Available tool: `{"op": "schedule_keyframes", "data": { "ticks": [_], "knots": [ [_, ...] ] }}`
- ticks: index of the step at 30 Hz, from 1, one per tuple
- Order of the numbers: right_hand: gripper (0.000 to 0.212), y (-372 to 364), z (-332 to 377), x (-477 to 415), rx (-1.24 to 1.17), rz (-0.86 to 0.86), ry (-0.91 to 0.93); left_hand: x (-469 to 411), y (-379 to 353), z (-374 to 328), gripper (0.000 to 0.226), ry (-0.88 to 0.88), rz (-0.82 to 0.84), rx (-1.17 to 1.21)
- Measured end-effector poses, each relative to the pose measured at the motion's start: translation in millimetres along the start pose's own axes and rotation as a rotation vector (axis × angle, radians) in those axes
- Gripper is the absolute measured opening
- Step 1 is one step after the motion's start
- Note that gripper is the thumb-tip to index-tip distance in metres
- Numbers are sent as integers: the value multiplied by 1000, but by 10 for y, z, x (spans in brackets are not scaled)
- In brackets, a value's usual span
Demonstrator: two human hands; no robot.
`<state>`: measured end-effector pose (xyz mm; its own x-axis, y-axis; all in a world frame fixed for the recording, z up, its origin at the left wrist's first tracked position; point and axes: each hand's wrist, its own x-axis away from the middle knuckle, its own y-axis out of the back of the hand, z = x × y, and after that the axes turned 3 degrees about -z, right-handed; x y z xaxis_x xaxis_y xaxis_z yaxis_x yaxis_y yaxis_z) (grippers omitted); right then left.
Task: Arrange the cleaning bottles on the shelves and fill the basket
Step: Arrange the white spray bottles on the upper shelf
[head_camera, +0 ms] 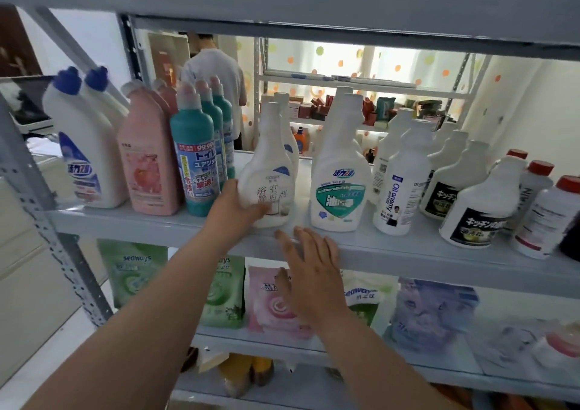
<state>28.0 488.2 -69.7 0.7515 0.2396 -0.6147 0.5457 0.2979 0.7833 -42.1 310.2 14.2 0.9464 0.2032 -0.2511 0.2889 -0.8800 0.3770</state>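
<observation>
White bottle, gripped low by the left hand, stands at the near edge of the grey shelf. Right hand hovers just below and right of it, fingers spread wide, holding nothing. Teal bottle on its left, green-labelled bottle on its right.

Bright, backlit indoor view through a metal shelf, wide-angle and slightly soft.

Daylight comes through a dotted curtain behind the shelf, washing that area pale and leaving the top beam and lower tiers dimmer. Shadows are faint and diffuse. The white bottle at centre has a readable label, while the right hand is smeared by motion blur. The pouches at lower right and the red-capped bottles at the right edge are blurred. Straight shelf lines bow toward the corners.
</observation>
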Motion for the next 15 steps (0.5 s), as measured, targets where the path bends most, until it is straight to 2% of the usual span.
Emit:
{"op": "schedule_keyframes", "data": {
  "ticks": [2, 6, 9, 11, 15],
  "knots": [
    [53, 61, 15, 7, -118, 7, -13, 219, 146, 20, 52, -19, 32, 44],
    [34, 350, 159, 52, -770, -33, -310, 691, 510, 120, 41, -31, 87, 95],
    [34, 461, 437, 123, -1198, 99, -405, 1081, 720, 267, 37, 54, 206, 226],
    [35, 389, 632, 230, -1283, 154, -447, 1297, 823, 413, 39, 68, 243, 249],
    [39, 148, 937, 533, -1362, 154, -530, 1543, 1009, 761, 41, 61, 271, 189]
  ]
}}
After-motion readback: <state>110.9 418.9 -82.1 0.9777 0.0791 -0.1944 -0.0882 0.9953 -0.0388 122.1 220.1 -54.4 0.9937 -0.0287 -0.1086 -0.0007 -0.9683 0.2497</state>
